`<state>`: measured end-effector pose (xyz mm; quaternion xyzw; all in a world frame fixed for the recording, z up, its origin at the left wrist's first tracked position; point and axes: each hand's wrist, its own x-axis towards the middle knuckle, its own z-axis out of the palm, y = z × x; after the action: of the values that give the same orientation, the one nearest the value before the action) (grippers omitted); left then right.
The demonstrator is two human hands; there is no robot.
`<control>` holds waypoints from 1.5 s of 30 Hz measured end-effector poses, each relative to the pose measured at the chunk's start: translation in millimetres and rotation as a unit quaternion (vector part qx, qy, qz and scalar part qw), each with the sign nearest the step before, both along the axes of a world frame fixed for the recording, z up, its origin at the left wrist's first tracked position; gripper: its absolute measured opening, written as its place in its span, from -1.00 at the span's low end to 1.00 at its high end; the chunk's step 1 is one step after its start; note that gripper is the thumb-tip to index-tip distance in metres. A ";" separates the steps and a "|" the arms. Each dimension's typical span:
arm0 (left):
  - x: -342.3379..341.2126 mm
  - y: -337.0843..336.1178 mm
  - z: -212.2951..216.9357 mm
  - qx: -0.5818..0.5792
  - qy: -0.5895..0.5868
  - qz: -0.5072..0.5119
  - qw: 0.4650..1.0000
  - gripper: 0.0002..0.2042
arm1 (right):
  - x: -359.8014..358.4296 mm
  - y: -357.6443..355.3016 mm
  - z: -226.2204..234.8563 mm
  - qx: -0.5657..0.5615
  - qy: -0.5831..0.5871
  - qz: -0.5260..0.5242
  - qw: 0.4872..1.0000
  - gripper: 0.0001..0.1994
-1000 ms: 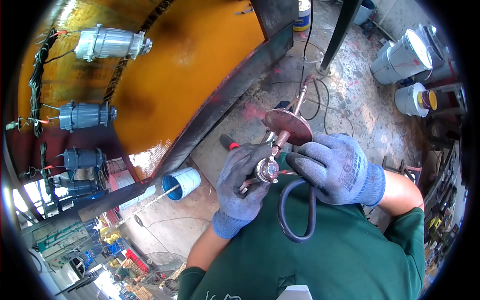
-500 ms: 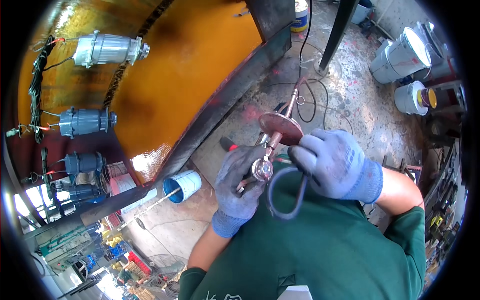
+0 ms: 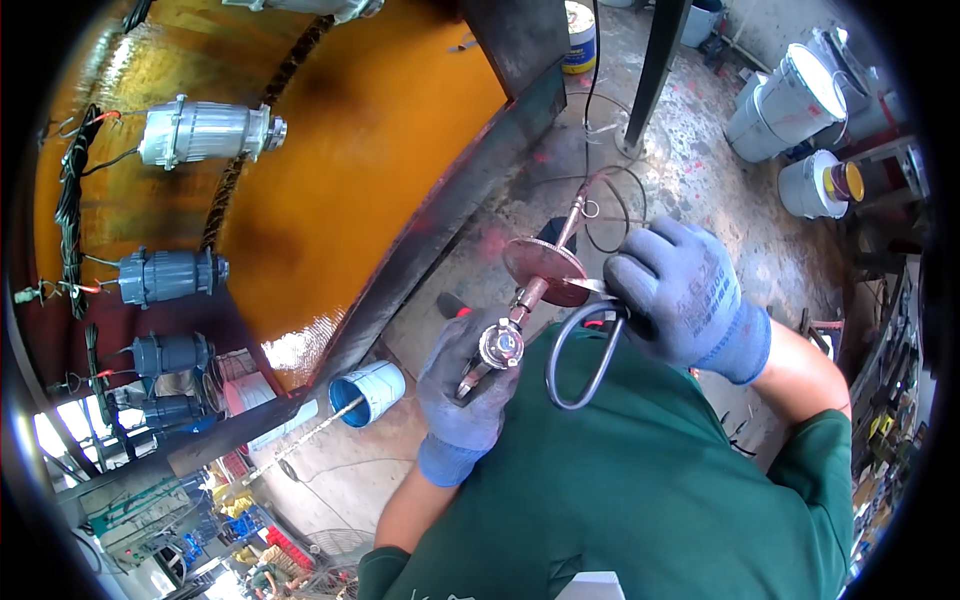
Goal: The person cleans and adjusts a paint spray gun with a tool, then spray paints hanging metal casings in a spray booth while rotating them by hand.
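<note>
The person's left hand [image 3: 463,385], in a blue-grey knitted glove with a dark coating, has its grip clamped around the near end of a long, reddish-brown and silvery metal tool with a flat round disc [image 3: 530,296]. The tool is held tilted in the air before the green cloth shirt [image 3: 620,470], its round silvery fitting [image 3: 501,345] nearest the body and its thin stem reaching out over the grey concrete floor [image 3: 700,165].

The right hand [image 3: 680,295], gloved alike, has its grip closed on what look like dark metal scissors with a large oval loop [image 3: 552,368]. The loop hangs beside the fingers; a pale pointed blade [image 3: 585,284] reaches the disc, though contact cannot be told.

The tool is probably stiff and fairly heavy, its disc pulling the far end down, so the thick body behind the disc suits a firm hold. The scissors seem rigid and sharp-tipped, safest taken by the loop.
</note>
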<state>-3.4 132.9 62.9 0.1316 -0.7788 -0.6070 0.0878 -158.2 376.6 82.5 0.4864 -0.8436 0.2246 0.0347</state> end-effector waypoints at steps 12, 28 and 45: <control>6.1 0.2 -0.4 0.099 -0.046 0.030 0.994 -0.57 | -31.8 5.2 -24.8 0.064 0.109 0.071 0.989 -0.74; 20.8 -6.0 5.9 0.121 -0.022 0.061 0.991 -0.52 | -27.8 0.8 16.1 -0.003 -0.599 0.049 0.799 -0.71; 30.7 -9.2 -2.0 0.152 0.014 0.077 0.985 -0.54 | -17.3 7.0 -45.2 -0.149 -0.309 0.020 0.939 -0.66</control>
<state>27.3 123.7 60.9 0.1949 -0.6637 -0.7114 0.1243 -175.6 383.6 37.3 0.3992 -0.7598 0.4877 -0.1599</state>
